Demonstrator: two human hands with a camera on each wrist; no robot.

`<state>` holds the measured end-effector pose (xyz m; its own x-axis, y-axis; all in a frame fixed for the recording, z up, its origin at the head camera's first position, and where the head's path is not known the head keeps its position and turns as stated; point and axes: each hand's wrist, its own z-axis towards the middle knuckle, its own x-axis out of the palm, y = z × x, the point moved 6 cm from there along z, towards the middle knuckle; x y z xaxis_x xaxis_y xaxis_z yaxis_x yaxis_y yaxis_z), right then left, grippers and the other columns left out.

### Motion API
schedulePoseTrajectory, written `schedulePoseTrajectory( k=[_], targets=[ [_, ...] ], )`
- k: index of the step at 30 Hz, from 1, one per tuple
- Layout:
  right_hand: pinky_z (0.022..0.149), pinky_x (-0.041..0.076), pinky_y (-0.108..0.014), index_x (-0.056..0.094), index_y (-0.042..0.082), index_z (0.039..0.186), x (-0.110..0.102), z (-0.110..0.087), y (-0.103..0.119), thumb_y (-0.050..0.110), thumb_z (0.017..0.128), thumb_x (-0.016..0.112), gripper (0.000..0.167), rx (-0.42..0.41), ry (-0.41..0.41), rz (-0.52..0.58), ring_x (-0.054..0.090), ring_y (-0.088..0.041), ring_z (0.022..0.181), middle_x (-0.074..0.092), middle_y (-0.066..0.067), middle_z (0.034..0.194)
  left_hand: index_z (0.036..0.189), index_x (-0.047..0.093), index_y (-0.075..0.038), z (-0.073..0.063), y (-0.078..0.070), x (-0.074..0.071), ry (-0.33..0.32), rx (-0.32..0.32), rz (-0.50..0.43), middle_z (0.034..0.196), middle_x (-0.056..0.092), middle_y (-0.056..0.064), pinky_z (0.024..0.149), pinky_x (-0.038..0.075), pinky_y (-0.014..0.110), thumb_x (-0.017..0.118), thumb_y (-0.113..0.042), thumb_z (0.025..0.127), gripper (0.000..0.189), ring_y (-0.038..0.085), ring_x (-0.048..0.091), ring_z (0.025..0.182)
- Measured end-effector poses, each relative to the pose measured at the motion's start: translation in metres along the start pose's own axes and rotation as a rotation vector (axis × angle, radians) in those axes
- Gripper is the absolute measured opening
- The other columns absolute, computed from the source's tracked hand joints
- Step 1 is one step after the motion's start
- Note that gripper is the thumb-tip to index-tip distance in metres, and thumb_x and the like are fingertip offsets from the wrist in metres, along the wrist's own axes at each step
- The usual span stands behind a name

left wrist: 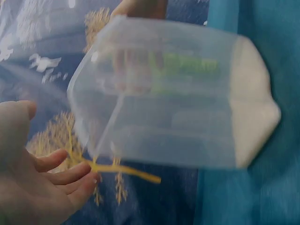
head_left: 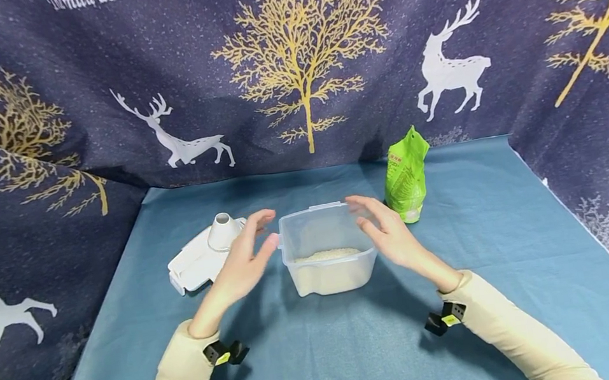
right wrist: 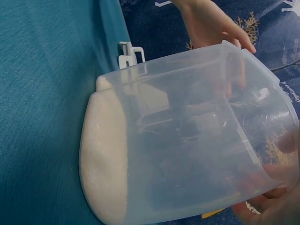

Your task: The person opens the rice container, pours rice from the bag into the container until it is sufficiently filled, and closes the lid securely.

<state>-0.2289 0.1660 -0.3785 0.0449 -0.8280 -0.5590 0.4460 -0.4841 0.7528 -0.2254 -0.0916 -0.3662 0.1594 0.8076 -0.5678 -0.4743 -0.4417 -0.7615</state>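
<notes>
A clear plastic storage container with a layer of white rice-like grains at its bottom stands upright on the blue cloth, its top uncovered. My left hand is just left of its rim, thumb and fingers spread apart; the left wrist view shows a gap between the fingers and the wall. On the other side, my right hand is right at the right rim, fingers loosely bent. Through the clear wall, the left wrist view shows right-hand fingers along the far side.
Left of the container lies a white lid with a white cone-shaped piece on it. A green bag stands at the back right. Behind the blue-covered table hangs a dark curtain with deer and trees.
</notes>
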Motion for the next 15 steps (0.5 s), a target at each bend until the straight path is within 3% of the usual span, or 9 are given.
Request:
schedulePoseTrajectory(
  k=[3,8,11,15],
  targets=[
    [0.092,0.049,-0.047,0.046,0.013,0.142,0.001,0.000,0.000,0.013,0.101,0.045,0.041,0.009,0.011,0.003,0.056,-0.027,0.119,0.059,-0.013,0.128,0.143,0.039,-0.008,0.002,-0.006,0.011,0.020,0.004,0.050,0.145,0.044,0.012,0.110,0.037,0.048,0.046,-0.029,0.102,0.047,0.031,0.044,0.134],
    [0.091,0.050,-0.046,0.046,0.010,0.142,0.000,-0.002,-0.001,0.012,0.101,0.045,0.041,0.001,-0.003,-0.005,0.057,-0.028,0.119,0.060,-0.013,0.129,0.143,0.041,-0.010,0.004,-0.013,0.024,-0.012,-0.009,0.080,0.145,0.044,0.011,0.108,0.038,0.050,0.043,-0.034,0.103,0.047,0.030,0.044,0.134],
    [0.091,0.049,-0.039,0.049,0.008,0.138,-0.005,-0.004,-0.001,0.010,0.101,0.046,0.038,-0.028,-0.069,-0.007,0.058,-0.027,0.117,0.060,-0.013,0.129,0.142,0.042,-0.008,0.005,-0.015,0.029,-0.047,-0.026,0.073,0.145,0.044,0.012,0.107,0.038,0.050,0.042,-0.033,0.103,0.047,0.030,0.044,0.134],
    [0.089,0.046,-0.021,0.057,0.004,0.129,-0.015,-0.008,-0.002,0.003,0.099,0.047,0.031,-0.071,-0.216,0.034,0.059,-0.027,0.112,0.062,-0.015,0.124,0.142,0.042,-0.007,0.007,-0.016,0.036,-0.099,-0.040,0.052,0.146,0.043,0.013,0.109,0.036,0.050,0.042,-0.032,0.103,0.046,0.030,0.042,0.136]
  ],
)
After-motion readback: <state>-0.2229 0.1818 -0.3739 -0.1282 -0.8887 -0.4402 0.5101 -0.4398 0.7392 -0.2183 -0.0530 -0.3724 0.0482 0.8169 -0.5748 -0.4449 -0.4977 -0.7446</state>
